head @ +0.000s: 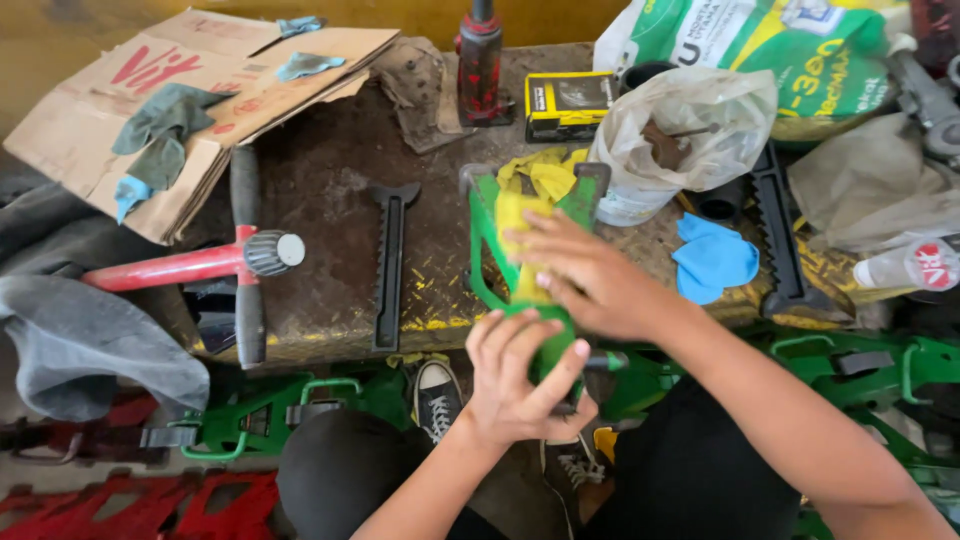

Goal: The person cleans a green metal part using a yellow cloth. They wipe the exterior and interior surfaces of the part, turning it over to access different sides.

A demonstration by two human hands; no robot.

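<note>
My left hand (515,378) grips the near end of a green metal jack stand (487,225) that leans on the edge of a worn metal bench (330,200). Just above it, my right hand (590,280) presses a yellow cloth (520,215) onto the stand's green frame. More of the yellow cloth is bunched at the stand's far end, next to a white plastic bag.
A black toothed bar (389,262) lies left of the stand, a red-handled tool (190,265) further left. Cardboard (200,100) with rags, a red bottle jack (480,65), a yellow box (568,105), sacks and a blue glove (712,260) crowd the bench. Green and red stands lie on the floor.
</note>
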